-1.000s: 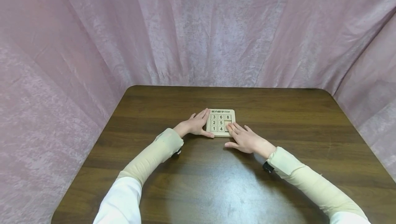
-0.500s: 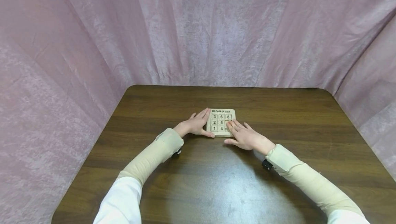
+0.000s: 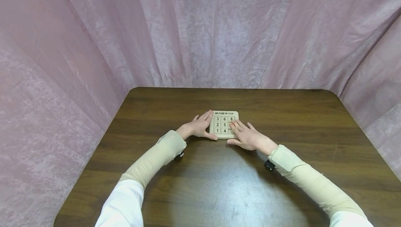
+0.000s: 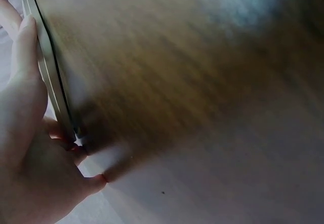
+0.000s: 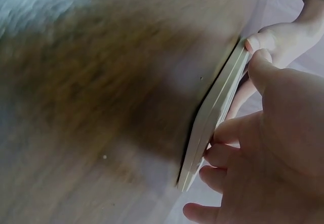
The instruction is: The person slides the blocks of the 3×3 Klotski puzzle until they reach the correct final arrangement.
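A pale square number slide puzzle (image 3: pixel 223 113) lies flat on the table. Its numbered tiles read 3, 6, 8 at the back, then 2, 5, then 1, 4. My left hand (image 3: pixel 198 126) rests along its left side, fingers extended towards the far corner and thumb at the front edge. With straight fingers, my right hand (image 3: pixel 249 139) presses on the right column below the 8, covering what lies there. Both wrist views show the puzzle's edge side-on, beside the left hand (image 4: pixel 30 148) and the right hand (image 5: pixel 283 143).
The brown wooden table (image 3: pixel 200 185) has rounded far corners and a bright reflection near its front. Pink velvet curtains (image 3: pixel 213 32) hang behind it and on both sides. Each wrist carries a small dark camera under a beige sleeve.
My right fingertips have slid a little away from me, from the lower right of the puzzle to the middle right. The left hand stays in place.
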A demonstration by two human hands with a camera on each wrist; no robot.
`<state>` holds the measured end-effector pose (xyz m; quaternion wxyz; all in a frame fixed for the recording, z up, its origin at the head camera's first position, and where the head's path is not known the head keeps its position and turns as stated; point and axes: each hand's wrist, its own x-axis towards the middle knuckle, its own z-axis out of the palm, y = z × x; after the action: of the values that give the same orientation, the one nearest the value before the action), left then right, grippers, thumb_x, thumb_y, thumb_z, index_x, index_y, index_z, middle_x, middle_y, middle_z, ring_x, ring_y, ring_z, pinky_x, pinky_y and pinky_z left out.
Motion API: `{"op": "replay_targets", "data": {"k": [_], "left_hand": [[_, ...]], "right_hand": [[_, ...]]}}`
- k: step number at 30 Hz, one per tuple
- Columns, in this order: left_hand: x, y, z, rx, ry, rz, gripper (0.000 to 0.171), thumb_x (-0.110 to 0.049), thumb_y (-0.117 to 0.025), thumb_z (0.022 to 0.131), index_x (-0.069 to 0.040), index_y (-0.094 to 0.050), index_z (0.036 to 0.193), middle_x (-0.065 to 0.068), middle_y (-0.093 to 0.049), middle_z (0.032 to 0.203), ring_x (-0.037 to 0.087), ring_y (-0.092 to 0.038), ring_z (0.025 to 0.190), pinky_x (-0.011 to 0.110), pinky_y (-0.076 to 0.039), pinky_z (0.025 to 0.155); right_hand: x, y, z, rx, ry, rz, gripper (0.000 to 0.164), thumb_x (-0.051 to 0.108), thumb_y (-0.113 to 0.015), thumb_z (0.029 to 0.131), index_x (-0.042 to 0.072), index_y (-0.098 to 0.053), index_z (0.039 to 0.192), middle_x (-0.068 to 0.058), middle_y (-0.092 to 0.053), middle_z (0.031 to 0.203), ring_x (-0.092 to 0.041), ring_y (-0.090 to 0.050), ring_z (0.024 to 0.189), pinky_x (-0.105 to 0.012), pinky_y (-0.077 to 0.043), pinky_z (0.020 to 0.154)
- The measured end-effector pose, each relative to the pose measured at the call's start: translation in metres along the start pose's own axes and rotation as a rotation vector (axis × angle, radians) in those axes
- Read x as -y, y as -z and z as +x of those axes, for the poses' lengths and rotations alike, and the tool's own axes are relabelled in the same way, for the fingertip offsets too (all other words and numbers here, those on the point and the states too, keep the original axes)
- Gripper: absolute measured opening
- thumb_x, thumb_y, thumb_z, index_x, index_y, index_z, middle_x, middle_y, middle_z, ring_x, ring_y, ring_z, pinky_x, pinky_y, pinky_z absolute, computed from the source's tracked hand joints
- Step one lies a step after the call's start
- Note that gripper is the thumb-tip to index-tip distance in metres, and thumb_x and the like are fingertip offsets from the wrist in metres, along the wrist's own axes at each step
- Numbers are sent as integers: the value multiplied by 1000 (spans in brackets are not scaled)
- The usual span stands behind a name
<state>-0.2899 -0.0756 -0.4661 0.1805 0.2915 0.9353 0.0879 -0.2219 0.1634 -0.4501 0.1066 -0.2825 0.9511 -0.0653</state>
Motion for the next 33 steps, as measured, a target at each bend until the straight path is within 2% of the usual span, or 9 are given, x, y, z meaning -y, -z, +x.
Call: {"op": "replay_targets", "data": {"k": [13,23,33], "left_hand": [[0,0,0,-8,2,6,122,-68,-63,79,-4,9,154,15,6,163,24,1,152,55,-11,119],[-1,0,0,-8,0,23,122,-69,-62,79,-3,8,154,16,5,163,25,0,152,55,-11,119],[-1,0,-1,-3,-5,7,122,-69,-62,79,-3,8,154,16,5,163,26,0,152,55,-11,119]], "right_hand": [[-6,-2,5,4,10,26,83,56,-42,98,-4,-21,152,-24,-20,158,-40,-16,147,-65,-17,113],[0,5,2,-5,18,16,79,49,-46,98,-5,-24,150,-25,-23,157,-41,-19,146,-66,-20,111],[9,2,-3,-3,46,10,77,49,-47,98,-4,-25,151,-23,-23,157,-39,-20,147,-65,-20,112]]}}
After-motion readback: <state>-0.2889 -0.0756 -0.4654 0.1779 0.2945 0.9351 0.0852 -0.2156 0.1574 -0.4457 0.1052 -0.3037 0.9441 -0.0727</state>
